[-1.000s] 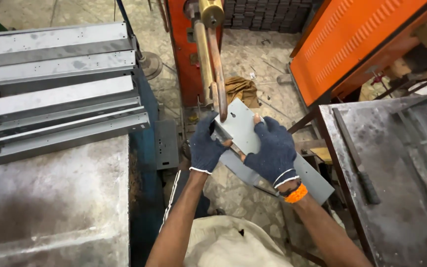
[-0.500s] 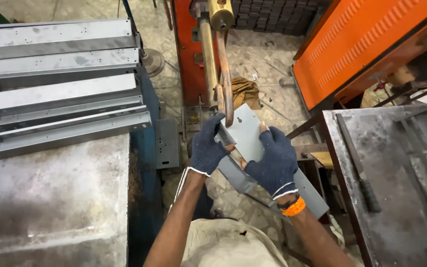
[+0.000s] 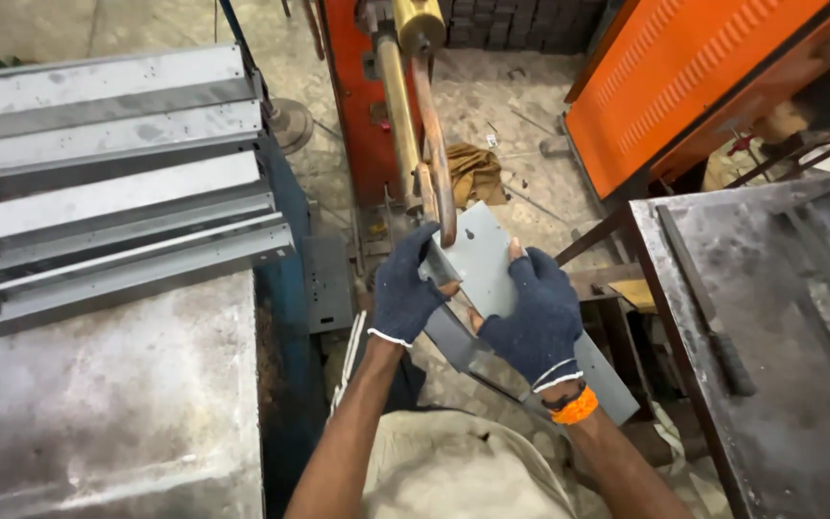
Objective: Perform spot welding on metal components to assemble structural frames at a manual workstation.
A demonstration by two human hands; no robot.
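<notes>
Head view, item in hand: a long grey folded sheet-metal channel (image 3: 492, 279), now lying higher and closer under the curved copper welding arm (image 3: 439, 183) than a second ago, its upper end tucked against the arm's tip; the piece is being seated at the electrode, by the look of it. The left hand (image 3: 405, 293), in a dark blue knit glove, is curling its fingers tightly over the channel's left edge, just below the copper arm. The right hand (image 3: 535, 312), gloved alike and wearing an orange wristband (image 3: 576, 407), is clasping the channel's right flank, thumb up along the flat face. Left of the copper arm: a stack of grey sheet-metal channels (image 3: 117, 192) is resting above a worn steel bench top (image 3: 98, 404). Behind the arm: the red machine column (image 3: 362, 106) and a brass-coloured cylinder (image 3: 419, 21). Right of the arm: an orange louvred panel (image 3: 684, 77) and a dark scuffed steel table (image 3: 770, 317), its near corner crowding the channel's lower end.
</notes>
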